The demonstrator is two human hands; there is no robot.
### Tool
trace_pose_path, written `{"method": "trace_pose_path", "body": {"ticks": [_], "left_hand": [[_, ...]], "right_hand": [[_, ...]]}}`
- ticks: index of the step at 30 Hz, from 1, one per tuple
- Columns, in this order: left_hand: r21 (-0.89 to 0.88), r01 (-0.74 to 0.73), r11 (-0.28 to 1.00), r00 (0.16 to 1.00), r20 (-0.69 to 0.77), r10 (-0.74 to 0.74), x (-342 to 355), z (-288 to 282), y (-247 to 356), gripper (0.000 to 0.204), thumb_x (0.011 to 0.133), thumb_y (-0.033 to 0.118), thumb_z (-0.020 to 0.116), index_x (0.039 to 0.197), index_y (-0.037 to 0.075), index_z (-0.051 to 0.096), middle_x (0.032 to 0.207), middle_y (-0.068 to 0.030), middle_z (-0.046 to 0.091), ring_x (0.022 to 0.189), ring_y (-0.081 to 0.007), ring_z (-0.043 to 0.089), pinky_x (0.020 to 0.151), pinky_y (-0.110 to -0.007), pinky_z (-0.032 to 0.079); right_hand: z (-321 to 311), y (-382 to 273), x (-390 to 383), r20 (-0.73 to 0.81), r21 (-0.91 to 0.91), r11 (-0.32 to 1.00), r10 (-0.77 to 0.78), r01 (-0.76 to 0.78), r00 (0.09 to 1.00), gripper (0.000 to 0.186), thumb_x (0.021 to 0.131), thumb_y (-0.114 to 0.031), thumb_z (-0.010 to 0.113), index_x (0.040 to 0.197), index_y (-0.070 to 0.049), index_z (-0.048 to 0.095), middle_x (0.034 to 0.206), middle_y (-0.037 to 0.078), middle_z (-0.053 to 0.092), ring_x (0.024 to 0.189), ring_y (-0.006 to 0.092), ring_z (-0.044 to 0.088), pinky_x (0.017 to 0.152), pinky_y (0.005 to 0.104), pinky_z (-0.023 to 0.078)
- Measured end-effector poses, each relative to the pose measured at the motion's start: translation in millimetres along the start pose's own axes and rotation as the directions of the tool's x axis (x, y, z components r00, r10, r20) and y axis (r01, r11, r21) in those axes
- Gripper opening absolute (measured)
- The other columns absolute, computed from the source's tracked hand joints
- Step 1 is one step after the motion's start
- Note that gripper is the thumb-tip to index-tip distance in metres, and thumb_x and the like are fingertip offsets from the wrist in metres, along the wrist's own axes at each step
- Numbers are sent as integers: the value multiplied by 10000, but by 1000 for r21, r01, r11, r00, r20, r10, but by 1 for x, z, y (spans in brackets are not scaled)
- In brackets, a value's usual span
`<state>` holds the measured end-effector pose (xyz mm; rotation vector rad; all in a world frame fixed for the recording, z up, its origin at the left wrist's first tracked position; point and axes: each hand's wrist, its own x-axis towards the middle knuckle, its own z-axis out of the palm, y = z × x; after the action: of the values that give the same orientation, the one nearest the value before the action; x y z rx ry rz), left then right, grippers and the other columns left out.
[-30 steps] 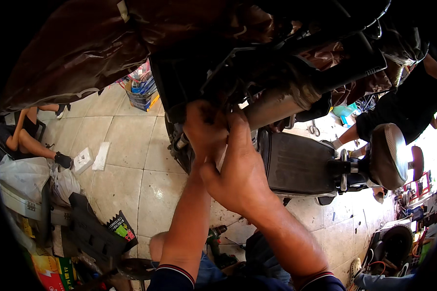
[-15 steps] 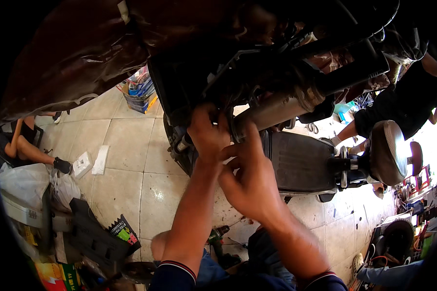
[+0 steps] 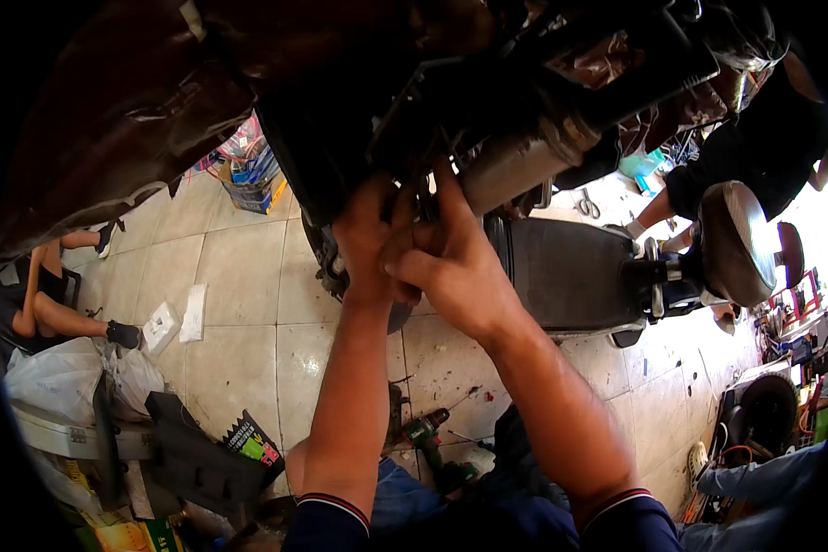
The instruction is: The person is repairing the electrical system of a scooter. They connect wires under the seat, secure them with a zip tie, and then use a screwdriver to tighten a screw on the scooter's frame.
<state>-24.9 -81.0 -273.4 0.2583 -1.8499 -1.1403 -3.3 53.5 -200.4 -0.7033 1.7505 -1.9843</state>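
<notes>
Both my hands are together at the dark front end of a scooter, just left of its thick grey tube (image 3: 515, 175). My left hand (image 3: 366, 241) is bent upward with curled fingers, its fingertips lost in shadow among dark parts. Close against it, my right hand (image 3: 460, 267) reaches up with its index finger stretched along the tube's end, the thumb crossing toward the left hand. Both hands look closed on something small among the parts, which I cannot make out. The black footboard (image 3: 570, 276) extends to the right, toward the seat (image 3: 734, 244).
A green and black cordless drill (image 3: 428, 437) lies on the tiled floor (image 3: 235, 354) below my arms. At left are foam pieces (image 3: 163, 327), plastic bags (image 3: 55, 373), a black plastic panel (image 3: 193, 460) and a seated person (image 3: 55, 317). Another person (image 3: 754, 138) is at right.
My hands have moved slightly up and left, deeper into the scooter's front. The right index finger now points straighter up. The view has shifted a little, showing more of the drill.
</notes>
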Motion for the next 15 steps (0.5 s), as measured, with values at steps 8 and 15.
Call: {"method": "trace_pose_path", "body": {"ticks": [8, 15], "left_hand": [[-618, 425, 662, 892, 411, -189, -3, -37, 25, 476, 1006, 66, 655, 1434, -107, 542, 1299, -239, 719, 1204, -268, 689, 1070, -356, 517], [-776, 573, 265, 820, 534, -207, -6, -41, 36, 558, 1045, 59, 558, 1570, -47, 404, 1543, -259, 537, 1437, -358, 527, 1231, -474, 401]], "right_hand": [[8, 16, -18, -65, -271, 952, -163, 140, 984, 997, 896, 12, 595, 1707, 8, 15, 843, 101, 699, 695, 173, 652, 665, 308, 535], [7, 23, -23, -78, -319, 943, -130, 98, 988, 996, 859, -16, 613, 1695, 50, 75, 864, 119, 705, 777, 164, 681, 737, 306, 549]]}}
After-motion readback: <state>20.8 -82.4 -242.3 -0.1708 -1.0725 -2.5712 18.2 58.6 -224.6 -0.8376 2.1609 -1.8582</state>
